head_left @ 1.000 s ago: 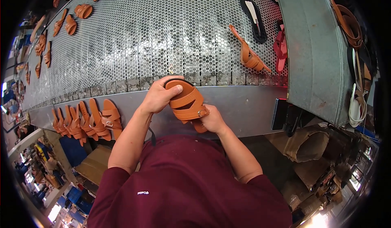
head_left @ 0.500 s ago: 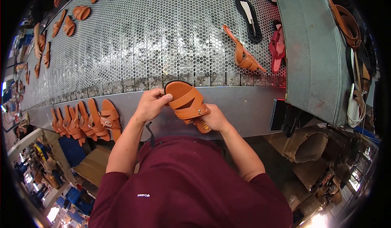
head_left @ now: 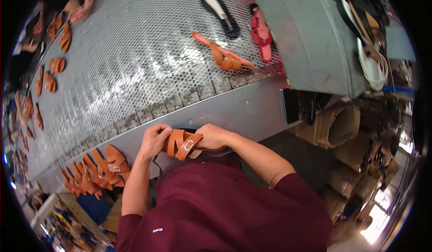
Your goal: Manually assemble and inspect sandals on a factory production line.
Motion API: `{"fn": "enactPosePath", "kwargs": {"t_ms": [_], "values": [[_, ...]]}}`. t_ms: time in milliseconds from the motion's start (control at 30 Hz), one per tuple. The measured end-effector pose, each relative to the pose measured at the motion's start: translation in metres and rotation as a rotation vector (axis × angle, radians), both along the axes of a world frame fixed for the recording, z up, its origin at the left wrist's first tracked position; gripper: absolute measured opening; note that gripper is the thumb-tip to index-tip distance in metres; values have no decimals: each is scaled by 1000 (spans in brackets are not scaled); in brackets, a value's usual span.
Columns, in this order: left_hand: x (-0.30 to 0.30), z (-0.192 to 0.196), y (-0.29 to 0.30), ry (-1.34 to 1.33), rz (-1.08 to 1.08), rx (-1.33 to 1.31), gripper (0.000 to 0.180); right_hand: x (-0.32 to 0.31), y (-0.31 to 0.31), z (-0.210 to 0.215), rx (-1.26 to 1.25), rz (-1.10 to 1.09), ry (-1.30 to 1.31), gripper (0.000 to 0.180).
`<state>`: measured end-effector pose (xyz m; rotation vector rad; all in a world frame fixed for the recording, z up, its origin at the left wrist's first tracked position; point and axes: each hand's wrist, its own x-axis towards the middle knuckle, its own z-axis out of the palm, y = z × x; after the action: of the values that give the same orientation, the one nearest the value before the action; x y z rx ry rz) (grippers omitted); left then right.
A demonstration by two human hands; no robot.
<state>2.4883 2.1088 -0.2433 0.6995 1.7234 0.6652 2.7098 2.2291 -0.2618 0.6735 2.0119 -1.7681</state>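
A tan sandal (head_left: 183,145) with crossed straps and a pale buckle is held sideways, close in front of my maroon shirt. My left hand (head_left: 155,141) is closed on its left end, thumb and fingers pinching the edge. From the right, my right hand (head_left: 213,137) is closed round the sandal behind the buckled strap, its fingertips partly hidden by the strap. Dark sole edging shows along the sandal's far side. To the left, several similar tan sandals (head_left: 118,161) stand in a row against the metal side panel (head_left: 216,110).
Beyond the panel lies a perforated metal conveyor (head_left: 135,49). On it are a tan sandal (head_left: 226,58), a black sole (head_left: 219,16) and a red sandal (head_left: 261,35). A grey-green housing (head_left: 310,36) stands at right. Another person's hand (head_left: 79,13) reaches in at far left.
The sandal has turned from upright to sideways and come lower, nearer my body. Both hands stayed on it and turned with it. The whole view has swung to the right.
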Motion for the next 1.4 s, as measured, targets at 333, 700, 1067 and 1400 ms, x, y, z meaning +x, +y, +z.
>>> {"fn": "enactPosePath", "kwargs": {"t_ms": [333,700,1067,1400], "values": [[1,-32,-13,27,338,83,16,35,29,6,178,-55,-134,44],[94,25,57,660,-727,633,53,69,20,-24,46,-537,-89,30],[111,-8,74,603,-960,451,62,103,8,-6,656,-511,105,62],[97,31,91,486,-817,488,62,103,27,4,104,-524,120,77]]}}
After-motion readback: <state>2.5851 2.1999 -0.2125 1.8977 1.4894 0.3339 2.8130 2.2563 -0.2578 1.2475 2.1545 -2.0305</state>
